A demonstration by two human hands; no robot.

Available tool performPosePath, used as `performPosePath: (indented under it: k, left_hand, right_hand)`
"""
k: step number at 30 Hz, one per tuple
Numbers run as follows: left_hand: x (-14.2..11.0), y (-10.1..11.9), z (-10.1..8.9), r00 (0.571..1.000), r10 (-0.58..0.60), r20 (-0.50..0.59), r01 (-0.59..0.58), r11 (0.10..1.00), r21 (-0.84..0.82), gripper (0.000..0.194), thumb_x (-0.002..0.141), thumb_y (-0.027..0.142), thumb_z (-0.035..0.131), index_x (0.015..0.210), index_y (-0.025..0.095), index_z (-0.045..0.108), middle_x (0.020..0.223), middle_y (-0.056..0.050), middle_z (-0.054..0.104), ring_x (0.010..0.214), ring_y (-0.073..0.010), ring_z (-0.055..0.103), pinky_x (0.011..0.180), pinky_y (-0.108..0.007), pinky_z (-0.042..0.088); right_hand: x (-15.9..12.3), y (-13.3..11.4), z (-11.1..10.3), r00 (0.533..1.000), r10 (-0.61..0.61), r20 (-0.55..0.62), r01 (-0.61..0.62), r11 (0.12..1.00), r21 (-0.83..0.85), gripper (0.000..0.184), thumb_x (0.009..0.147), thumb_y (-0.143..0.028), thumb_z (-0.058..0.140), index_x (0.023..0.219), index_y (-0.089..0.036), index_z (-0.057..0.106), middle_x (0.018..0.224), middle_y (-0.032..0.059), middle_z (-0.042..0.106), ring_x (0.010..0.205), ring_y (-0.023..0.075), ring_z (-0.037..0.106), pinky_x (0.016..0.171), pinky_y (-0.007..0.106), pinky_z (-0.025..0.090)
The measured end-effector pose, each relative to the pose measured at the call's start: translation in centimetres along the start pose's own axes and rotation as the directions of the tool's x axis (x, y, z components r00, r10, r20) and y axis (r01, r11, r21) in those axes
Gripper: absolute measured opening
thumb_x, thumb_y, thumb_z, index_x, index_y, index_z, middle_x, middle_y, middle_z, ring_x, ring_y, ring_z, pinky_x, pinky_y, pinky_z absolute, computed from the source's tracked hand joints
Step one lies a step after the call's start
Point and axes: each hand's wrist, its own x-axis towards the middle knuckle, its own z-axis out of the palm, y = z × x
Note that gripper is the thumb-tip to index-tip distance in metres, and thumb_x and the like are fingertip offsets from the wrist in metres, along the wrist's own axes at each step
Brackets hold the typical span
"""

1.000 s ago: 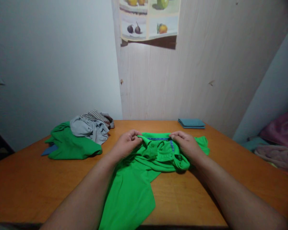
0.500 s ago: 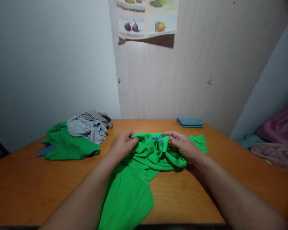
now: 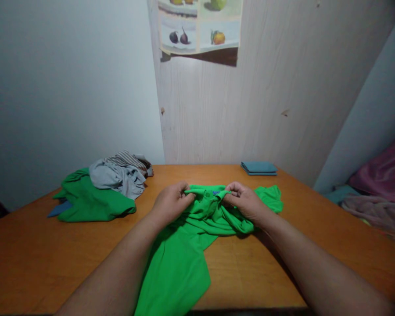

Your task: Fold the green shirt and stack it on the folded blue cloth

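We've got the green shirt (image 3: 174, 272) bunched on the table (image 3: 250, 281), one end trailing over the near side. Our left hand (image 3: 171, 201) pinches its collar area, our right hand (image 3: 246, 202) pinches opposite, probably so that bit doesn't flop. The crumpled pile (image 3: 116, 174) sits off left, likely for elbow room.

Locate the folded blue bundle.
In the head view, the folded blue bundle lies right of centre near the far edge of the table, beyond the right hand and green garment.
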Motion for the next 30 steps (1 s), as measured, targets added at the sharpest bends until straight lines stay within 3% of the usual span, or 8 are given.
performPosePath:
  k: [9,17,21,23,26,30]
  left_hand:
    - [0.1,-0.1,-0.3,0.994,-0.092,-0.054,0.096,0.993,0.068,0.029,0.076,0.039,0.072,0.059,0.023,0.056,0.056,0.0,0.051,0.054,-0.0158,0.042,0.054,-0.027,0.017]
    - [-0.1,-0.1,0.2,1.0,-0.022,0.021,0.02,0.993,0.115,0.026,0.079,0.038,0.071,0.063,0.023,0.058,0.059,0.0,0.055,0.055,-0.016,0.046,0.054,-0.027,0.018]
    - [-0.2,-0.3,0.3,0.996,0.015,0.085,-0.021,0.998,0.065,0.019,0.082,0.039,0.069,0.073,0.023,0.062,0.062,0.0,0.057,0.057,-0.0161,0.049,0.054,-0.027,0.02]
    - [-0.2,-0.5,0.3,0.996,0.0,0.095,-0.002,1.0,0.022,0.016,0.082,0.038,0.068,0.088,0.024,0.066,0.065,0.001,0.06,0.058,-0.0165,0.051,0.054,-0.027,0.022]
    - [0.0,-1.0,0.2,0.997,-0.034,0.064,0.035,0.999,-0.01,0.031,0.082,0.036,0.066,0.11,0.022,0.063,0.069,0.001,0.061,0.062,-0.0173,0.054,0.055,-0.027,0.027]
    - [0.7,-2.1,-0.3,0.997,-0.074,0.001,0.073,0.993,0.098,0.031,0.084,0.028,0.056,0.113,0.019,0.06,0.073,0.001,0.061,0.066,-0.0168,0.056,0.058,-0.026,0.031]
  right_hand:
    - [0.6,1.5,-0.1,0.998,-0.033,-0.048,0.029,0.995,-0.099,0.038,0.074,-0.054,0.075,0.084,-0.021,0.058,0.058,-0.0063,0.051,0.05,0.0099,0.041,0.047,0.022,0.028]
    - [1.4,3.1,-0.9,0.996,-0.069,-0.055,0.056,0.976,-0.213,0.039,0.077,-0.058,0.072,0.078,-0.021,0.059,0.058,-0.0061,0.049,0.052,0.0107,0.041,0.049,0.023,0.029]
    - [1.6,3.5,-1.0,0.995,-0.082,-0.053,0.065,0.963,-0.263,0.035,0.079,-0.053,0.072,0.082,-0.02,0.06,0.059,-0.0072,0.045,0.052,0.01,0.039,0.048,0.023,0.027]
    - [1.5,3.5,-0.9,0.996,-0.074,-0.052,0.059,0.967,-0.246,0.035,0.078,-0.047,0.073,0.095,-0.019,0.062,0.06,-0.008,0.047,0.053,0.0102,0.041,0.049,0.023,0.029]
    - [1.5,3.3,-1.0,0.994,-0.064,-0.088,0.04,0.966,-0.254,0.051,0.074,-0.039,0.073,0.118,-0.017,0.058,0.062,-0.0083,0.051,0.054,0.0113,0.046,0.051,0.023,0.033]
    - [1.7,2.7,-1.6,0.992,-0.044,-0.12,-0.001,0.937,-0.35,0.054,0.073,-0.027,0.066,0.124,-0.011,0.058,0.064,-0.0065,0.053,0.058,0.0118,0.05,0.055,0.024,0.038]
